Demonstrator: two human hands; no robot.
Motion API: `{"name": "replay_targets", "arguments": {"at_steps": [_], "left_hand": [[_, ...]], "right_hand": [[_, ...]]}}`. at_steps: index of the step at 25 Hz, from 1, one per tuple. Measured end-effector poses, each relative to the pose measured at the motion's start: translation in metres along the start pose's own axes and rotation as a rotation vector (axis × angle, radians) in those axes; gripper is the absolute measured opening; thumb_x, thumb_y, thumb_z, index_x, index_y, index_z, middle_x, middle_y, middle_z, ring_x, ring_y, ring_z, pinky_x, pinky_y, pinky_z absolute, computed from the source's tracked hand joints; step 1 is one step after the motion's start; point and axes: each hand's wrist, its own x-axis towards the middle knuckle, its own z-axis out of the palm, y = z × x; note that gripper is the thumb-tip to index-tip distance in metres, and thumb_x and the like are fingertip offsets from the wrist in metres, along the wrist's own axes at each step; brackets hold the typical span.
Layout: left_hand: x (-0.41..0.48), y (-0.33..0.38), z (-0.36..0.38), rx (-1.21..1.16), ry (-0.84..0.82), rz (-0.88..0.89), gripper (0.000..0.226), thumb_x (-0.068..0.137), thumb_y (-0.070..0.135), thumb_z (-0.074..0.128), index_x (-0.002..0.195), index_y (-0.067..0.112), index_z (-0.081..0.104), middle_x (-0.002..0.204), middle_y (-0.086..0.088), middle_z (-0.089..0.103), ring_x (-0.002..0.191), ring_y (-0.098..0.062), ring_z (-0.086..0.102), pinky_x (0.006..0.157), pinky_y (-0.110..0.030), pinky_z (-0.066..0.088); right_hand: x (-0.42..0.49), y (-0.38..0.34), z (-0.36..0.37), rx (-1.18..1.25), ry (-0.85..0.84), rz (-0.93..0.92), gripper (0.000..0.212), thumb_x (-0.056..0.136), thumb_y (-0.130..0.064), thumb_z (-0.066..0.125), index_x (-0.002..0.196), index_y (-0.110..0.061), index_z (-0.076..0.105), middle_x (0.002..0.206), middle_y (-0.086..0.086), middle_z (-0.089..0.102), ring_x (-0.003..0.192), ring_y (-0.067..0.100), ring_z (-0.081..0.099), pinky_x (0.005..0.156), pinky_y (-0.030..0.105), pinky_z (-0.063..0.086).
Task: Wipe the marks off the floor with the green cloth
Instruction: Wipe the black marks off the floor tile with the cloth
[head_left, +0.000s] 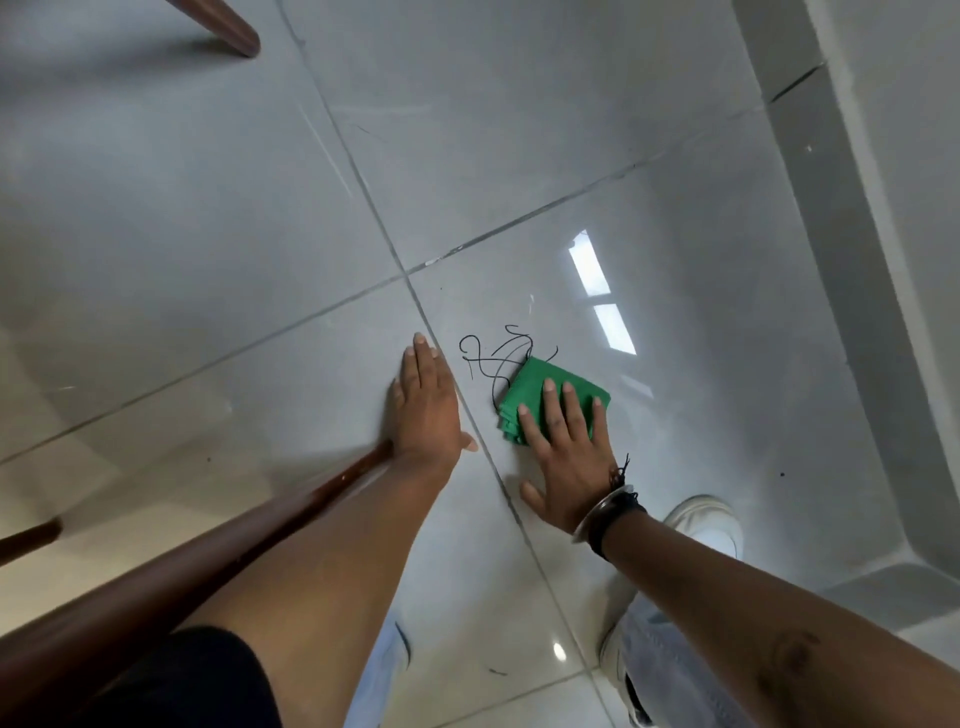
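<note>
A folded green cloth (530, 387) lies flat on the glossy grey tiled floor (208, 208). My right hand (566, 457) presses down on it with fingers spread, covering its near half. Black scribbled marks (493, 353) run across the tile just beyond and left of the cloth, and the cloth's far corner touches them. My left hand (426, 410) rests palm-down and flat on the floor to the left of a grout line, beside the marks, holding nothing.
A brown wooden furniture leg (218, 525) slants along my left forearm; another (228, 26) stands at the top left. A grey skirting and wall (852, 260) run along the right. My white shoe (711, 525) and jeans are at lower right. A small dark mark (496, 671) lies near my knee.
</note>
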Motion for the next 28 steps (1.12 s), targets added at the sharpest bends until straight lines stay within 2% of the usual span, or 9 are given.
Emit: {"name": "replay_targets", "arguments": {"at_steps": [5,10,15,17,20,22,24,26,28], "left_hand": [[0.002,-0.002,0.002,0.036,0.004,0.009,0.139,0.058,0.062,0.078,0.150,0.000,-0.006,0.160,-0.019,-0.014,0.149,-0.032,-0.007,0.119,-0.040,0.020],[0.005,-0.004,0.007,0.045,0.015,0.016,0.141,0.055,0.063,0.078,0.149,-0.001,-0.004,0.161,-0.020,-0.010,0.149,-0.033,-0.004,0.117,-0.039,0.023],[0.008,-0.001,0.007,0.056,-0.001,-0.006,0.136,0.062,0.055,0.082,0.149,-0.003,-0.006,0.160,-0.023,-0.010,0.148,-0.035,-0.003,0.120,-0.041,0.013],[0.009,-0.005,0.011,0.081,0.008,0.006,0.138,0.060,0.062,0.078,0.149,-0.003,-0.006,0.160,-0.022,-0.010,0.149,-0.035,-0.004,0.120,-0.042,0.011],[0.009,-0.005,0.011,0.088,0.000,0.009,0.140,0.057,0.064,0.077,0.149,-0.003,-0.005,0.160,-0.022,-0.010,0.149,-0.035,-0.003,0.120,-0.043,0.011],[0.007,0.001,0.007,0.096,0.001,-0.009,0.140,0.058,0.059,0.080,0.148,-0.005,-0.005,0.160,-0.024,-0.008,0.148,-0.037,-0.001,0.120,-0.044,0.013],[0.006,0.003,0.004,0.098,-0.004,-0.019,0.139,0.060,0.055,0.082,0.148,-0.006,-0.006,0.159,-0.025,-0.007,0.148,-0.038,0.001,0.121,-0.045,0.015],[0.006,0.003,0.006,0.083,-0.010,-0.006,0.138,0.060,0.053,0.083,0.148,-0.006,-0.007,0.159,-0.025,-0.008,0.148,-0.038,0.000,0.121,-0.045,0.012],[0.006,-0.004,0.008,0.081,-0.013,-0.003,0.139,0.061,0.055,0.081,0.148,-0.004,-0.009,0.160,-0.023,-0.011,0.148,-0.035,-0.002,0.121,-0.046,0.007]], "right_hand": [[-0.007,0.037,0.000,-0.128,-0.016,-0.222,0.081,0.079,-0.067,0.043,0.145,-0.023,0.032,0.158,0.014,0.020,0.145,0.036,0.014,0.114,0.065,0.006],[0.042,0.032,-0.016,0.100,0.172,0.230,0.086,0.078,-0.078,0.029,0.146,-0.025,0.027,0.159,0.015,0.018,0.146,0.036,0.009,0.113,0.056,-0.006],[-0.013,0.048,0.022,-0.156,-0.011,-0.552,0.075,0.079,-0.067,0.043,0.142,-0.028,0.037,0.158,0.006,0.024,0.146,0.029,0.015,0.114,0.062,0.009],[-0.007,0.081,0.017,-0.162,0.084,-0.352,0.068,0.084,-0.068,0.035,0.141,-0.030,0.040,0.156,0.006,0.029,0.145,0.029,0.019,0.112,0.060,0.008],[0.011,0.097,-0.001,0.005,0.140,0.280,0.075,0.084,-0.073,0.023,0.148,-0.035,0.015,0.161,0.005,0.008,0.147,0.028,0.005,0.112,0.060,0.000],[0.012,0.071,-0.003,0.124,0.146,0.448,0.079,0.083,-0.074,0.026,0.149,-0.032,0.011,0.162,0.006,0.004,0.147,0.029,-0.001,0.111,0.062,0.002],[-0.004,0.041,0.003,0.070,0.080,0.157,0.083,0.078,-0.073,0.033,0.148,-0.028,0.024,0.161,0.007,0.013,0.147,0.028,-0.005,0.112,0.061,0.005],[-0.023,0.048,0.007,-0.125,-0.066,-0.425,0.079,0.076,-0.072,0.039,0.142,-0.028,0.038,0.157,0.004,0.026,0.147,0.026,0.007,0.113,0.061,0.007],[0.000,0.070,-0.005,-0.202,-0.007,-0.600,0.071,0.078,-0.069,0.042,0.137,-0.030,0.046,0.153,0.001,0.036,0.143,0.026,0.026,0.113,0.060,0.012]]}}
